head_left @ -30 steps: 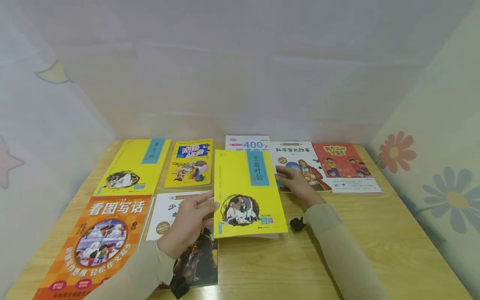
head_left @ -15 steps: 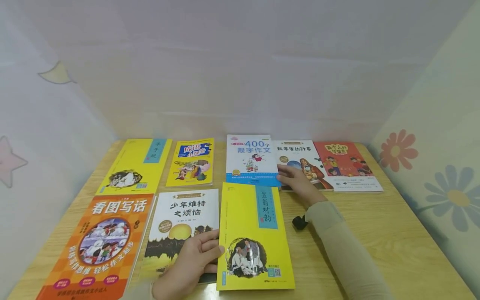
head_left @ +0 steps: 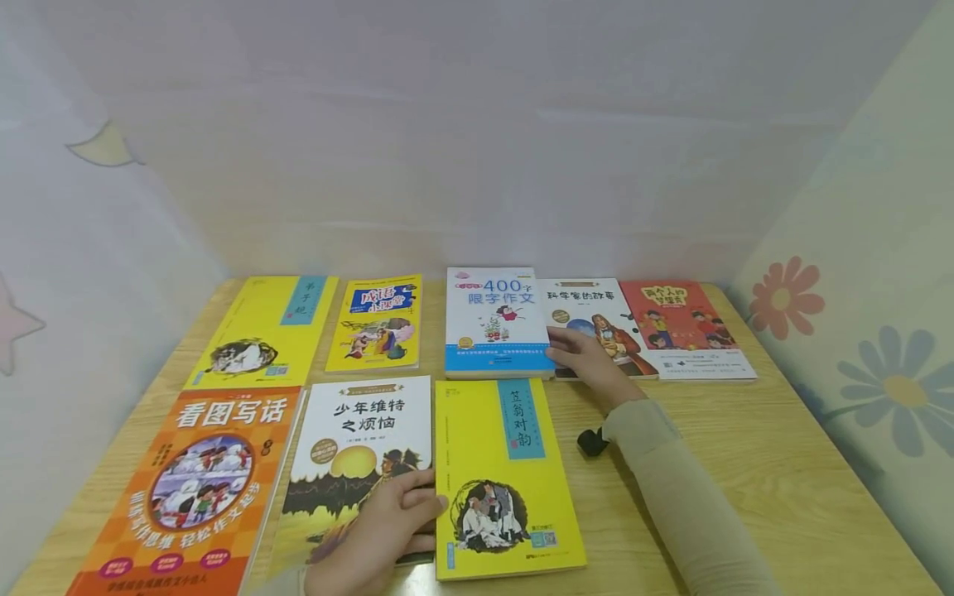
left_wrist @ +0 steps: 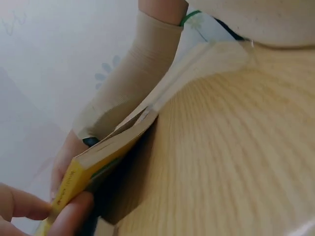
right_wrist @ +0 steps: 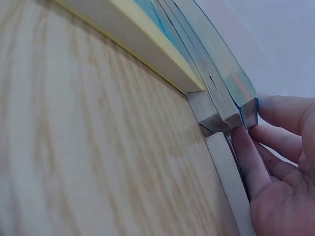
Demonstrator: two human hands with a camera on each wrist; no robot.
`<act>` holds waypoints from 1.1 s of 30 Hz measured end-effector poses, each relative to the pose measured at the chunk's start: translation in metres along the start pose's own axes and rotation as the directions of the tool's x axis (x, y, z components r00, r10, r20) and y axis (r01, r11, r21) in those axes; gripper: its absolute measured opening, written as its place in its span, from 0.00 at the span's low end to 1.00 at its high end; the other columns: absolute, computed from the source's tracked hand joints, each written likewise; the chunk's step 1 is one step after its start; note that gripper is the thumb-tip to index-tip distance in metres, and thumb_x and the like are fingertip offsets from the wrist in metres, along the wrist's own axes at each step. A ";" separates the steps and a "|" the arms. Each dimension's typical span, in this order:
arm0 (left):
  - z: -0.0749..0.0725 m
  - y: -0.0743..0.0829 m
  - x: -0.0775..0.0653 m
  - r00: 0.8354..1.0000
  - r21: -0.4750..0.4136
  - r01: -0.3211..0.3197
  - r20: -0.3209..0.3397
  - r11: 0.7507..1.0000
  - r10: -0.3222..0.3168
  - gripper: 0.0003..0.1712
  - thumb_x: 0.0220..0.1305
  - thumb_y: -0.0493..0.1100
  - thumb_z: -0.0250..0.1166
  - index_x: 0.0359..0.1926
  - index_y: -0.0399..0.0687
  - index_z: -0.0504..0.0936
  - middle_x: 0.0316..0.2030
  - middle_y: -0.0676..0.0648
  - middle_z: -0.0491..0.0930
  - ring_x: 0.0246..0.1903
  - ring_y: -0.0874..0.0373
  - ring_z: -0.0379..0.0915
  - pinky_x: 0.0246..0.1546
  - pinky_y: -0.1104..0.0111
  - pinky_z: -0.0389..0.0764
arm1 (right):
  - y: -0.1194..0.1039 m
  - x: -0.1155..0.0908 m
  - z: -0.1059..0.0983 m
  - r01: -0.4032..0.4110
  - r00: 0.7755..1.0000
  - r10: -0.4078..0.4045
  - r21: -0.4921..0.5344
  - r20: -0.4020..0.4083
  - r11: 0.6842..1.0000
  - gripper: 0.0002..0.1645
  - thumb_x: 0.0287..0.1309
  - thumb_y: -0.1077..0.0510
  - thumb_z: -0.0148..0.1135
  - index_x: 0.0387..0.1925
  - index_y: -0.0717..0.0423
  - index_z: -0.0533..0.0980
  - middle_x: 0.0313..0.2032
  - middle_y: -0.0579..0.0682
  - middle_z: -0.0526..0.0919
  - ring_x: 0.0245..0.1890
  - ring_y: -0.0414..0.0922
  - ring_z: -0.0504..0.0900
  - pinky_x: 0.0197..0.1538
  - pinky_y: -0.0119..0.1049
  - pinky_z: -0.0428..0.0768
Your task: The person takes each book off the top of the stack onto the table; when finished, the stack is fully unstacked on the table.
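Observation:
My left hand [head_left: 383, 526] pinches the left edge of a yellow book [head_left: 507, 472] with a blue title panel, at the front middle of the table. In the left wrist view, thumb and finger [left_wrist: 74, 214] lie on either side of its spine, and a dark gap shows beneath the book. My right hand [head_left: 589, 364] grips the right edge of a white-and-blue book [head_left: 495, 319] at the back middle. The right wrist view shows that book as the top of a small stack [right_wrist: 216, 93], fingers at its corner.
An orange book [head_left: 201, 488], a white book with a dark picture [head_left: 358, 430], and two yellow books [head_left: 261, 331] lie at left. Right of the stack are a white book with a portrait [head_left: 589, 302] and a red one [head_left: 678, 319]. Pale walls enclose the wooden table [head_left: 745, 480].
My left hand has drawn the yellow book from over the white-and-blue book toward the front of the table, then lowered it slightly. My right hand has stayed at the same edge.

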State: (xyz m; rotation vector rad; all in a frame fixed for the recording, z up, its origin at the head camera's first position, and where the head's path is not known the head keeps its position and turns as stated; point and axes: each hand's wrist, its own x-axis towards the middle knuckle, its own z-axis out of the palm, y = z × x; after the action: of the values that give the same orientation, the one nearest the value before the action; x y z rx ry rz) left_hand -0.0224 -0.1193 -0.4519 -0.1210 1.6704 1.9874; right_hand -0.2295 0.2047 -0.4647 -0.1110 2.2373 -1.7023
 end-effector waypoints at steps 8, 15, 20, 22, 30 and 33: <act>-0.017 0.021 -0.003 0.995 0.134 0.040 0.086 0.990 -0.052 0.33 0.73 0.38 0.59 0.69 0.17 0.61 0.57 0.28 0.78 0.54 0.41 0.81 0.47 0.55 0.86 | 0.000 0.001 0.000 0.011 1.000 -0.011 -0.042 -0.016 0.999 0.36 0.70 0.48 0.63 0.75 0.48 0.64 0.70 0.52 0.70 0.69 0.53 0.70 0.73 0.51 0.65; -0.031 0.054 0.003 0.986 0.459 -0.158 0.031 0.874 0.162 0.27 0.74 0.40 0.59 0.64 0.22 0.72 0.50 0.33 0.84 0.49 0.44 0.84 0.46 0.59 0.87 | 0.002 0.003 -0.001 0.051 0.998 -0.054 -0.135 -0.015 0.990 0.39 0.70 0.45 0.62 0.76 0.52 0.63 0.71 0.57 0.70 0.70 0.55 0.69 0.72 0.53 0.66; -0.040 0.083 0.027 0.934 0.790 -0.177 -0.053 0.587 0.353 0.29 0.75 0.45 0.59 0.69 0.33 0.71 0.59 0.37 0.80 0.56 0.42 0.79 0.54 0.51 0.82 | 0.001 0.002 0.002 0.009 0.998 -0.015 -0.103 -0.055 0.995 0.44 0.63 0.36 0.66 0.75 0.46 0.65 0.69 0.52 0.72 0.70 0.52 0.69 0.73 0.52 0.65; -0.046 0.092 0.042 0.936 0.847 -0.146 -0.050 0.511 0.350 0.33 0.76 0.48 0.57 0.73 0.33 0.64 0.67 0.34 0.71 0.65 0.37 0.69 0.62 0.44 0.74 | 0.000 0.002 0.004 0.001 0.998 -0.008 -0.100 -0.070 0.995 0.46 0.60 0.34 0.68 0.74 0.44 0.66 0.68 0.52 0.73 0.69 0.52 0.69 0.73 0.53 0.66; -0.063 0.098 0.104 0.930 0.935 -0.080 -0.054 0.345 0.363 0.48 0.73 0.55 0.60 0.80 0.37 0.47 0.78 0.30 0.42 0.75 0.27 0.33 0.67 0.28 0.45 | 0.000 0.001 0.006 0.001 0.995 -0.015 -0.139 -0.101 0.990 0.45 0.58 0.36 0.70 0.73 0.42 0.67 0.67 0.52 0.74 0.69 0.52 0.70 0.70 0.53 0.69; -0.064 0.097 0.116 0.937 0.938 -0.070 -0.055 0.340 0.345 0.49 0.74 0.57 0.59 0.80 0.37 0.46 0.78 0.31 0.41 0.76 0.28 0.26 0.66 0.25 0.38 | 0.001 0.000 0.008 0.009 0.995 -0.021 -0.129 -0.093 0.992 0.44 0.60 0.40 0.71 0.73 0.43 0.66 0.67 0.53 0.74 0.69 0.53 0.70 0.69 0.53 0.70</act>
State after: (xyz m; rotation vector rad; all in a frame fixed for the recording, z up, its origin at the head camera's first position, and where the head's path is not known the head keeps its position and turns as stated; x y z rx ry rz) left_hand -0.1814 -0.1489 -0.4268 0.3087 2.8625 0.8370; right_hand -0.2273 0.1978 -0.4672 -0.0798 2.4206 -1.6014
